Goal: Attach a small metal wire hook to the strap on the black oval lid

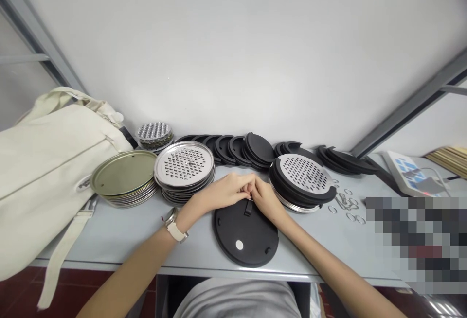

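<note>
A round black plate (251, 245) lies flat at the table's front, with a white dot and small dark pegs on its face. A short black strap (248, 208) shows at its far edge. Over that edge my left hand (229, 189) and my right hand (265, 200) meet, fingers closed and pinched together just above the strap. Whatever lies between the fingertips is hidden; only a thin glint shows beneath them. On the right, near my right hand, a perforated metal grater disc (305, 174) rests on a stack of black rimmed plates (288, 185).
Left of my hands stand a stack topped by a metal grater plate (184, 163) and olive-green round plates (124, 174). Black plates (260, 149) line the wall. Loose metal rings (350, 217) lie right. A cream bag (54, 162) covers the left end.
</note>
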### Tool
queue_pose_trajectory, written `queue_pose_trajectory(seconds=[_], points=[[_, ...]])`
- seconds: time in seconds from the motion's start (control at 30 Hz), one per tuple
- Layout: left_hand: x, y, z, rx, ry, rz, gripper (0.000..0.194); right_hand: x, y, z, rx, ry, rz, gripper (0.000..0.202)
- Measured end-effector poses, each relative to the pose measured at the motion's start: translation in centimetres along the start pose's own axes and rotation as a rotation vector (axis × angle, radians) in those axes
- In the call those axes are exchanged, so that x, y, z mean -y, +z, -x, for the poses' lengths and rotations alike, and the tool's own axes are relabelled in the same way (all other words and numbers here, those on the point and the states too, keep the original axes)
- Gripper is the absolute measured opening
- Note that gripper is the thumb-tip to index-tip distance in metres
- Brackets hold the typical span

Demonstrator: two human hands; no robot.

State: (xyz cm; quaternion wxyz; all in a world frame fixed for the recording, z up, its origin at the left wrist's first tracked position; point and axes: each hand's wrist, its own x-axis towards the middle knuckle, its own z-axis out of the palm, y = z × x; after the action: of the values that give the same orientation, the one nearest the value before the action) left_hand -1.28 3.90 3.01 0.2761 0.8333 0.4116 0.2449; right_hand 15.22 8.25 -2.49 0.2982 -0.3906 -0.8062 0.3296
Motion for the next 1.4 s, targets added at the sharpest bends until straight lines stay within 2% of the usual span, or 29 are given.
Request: queue_pose_trajectory(seconds=[0.13,0.3,0.5,0.7,0.8,1.13,1.4], points=[[0.2,0.0,-0.1,0.022,0.022,0.003,0.008,0.0,0.0,0.2,0.001,-0.02,-0.026,0.021],[0.0,0.1,-0.2,0.017,0.061,-0.097,0.01,0.5,-0.3,0.3,-0.033,-0.043,-0.057,0.024],[-0.3,-0.1,-0.1,0.005,0.092,-0.2,0.012,1.0,-0.9,0.3,-0.066,-0.029,-0.14,0.034],[-0.3,-0.5,0.0,-0.003,0.057,-0.225,0.008,1.0,-0.2,-1.6,-0.066,-0.012,-0.225,0.045],[-0.4,-0.5,0.0,-0.008,0.032,-0.213,0.009,0.8,0.4,-2.8,-0.053,0.053,-0.308,0.054],[-0.9,-0.3,0.0,0.051,0.068,-0.311,0.007,0.4,1.0,-2.6,-0.058,0.004,-0.066,0.051],[-0.6,-0.2,0.1,0.023,0.033,-0.282,0.005,-0.1,1.1,-2.7,-0.043,-0.016,-0.013,0.041]])
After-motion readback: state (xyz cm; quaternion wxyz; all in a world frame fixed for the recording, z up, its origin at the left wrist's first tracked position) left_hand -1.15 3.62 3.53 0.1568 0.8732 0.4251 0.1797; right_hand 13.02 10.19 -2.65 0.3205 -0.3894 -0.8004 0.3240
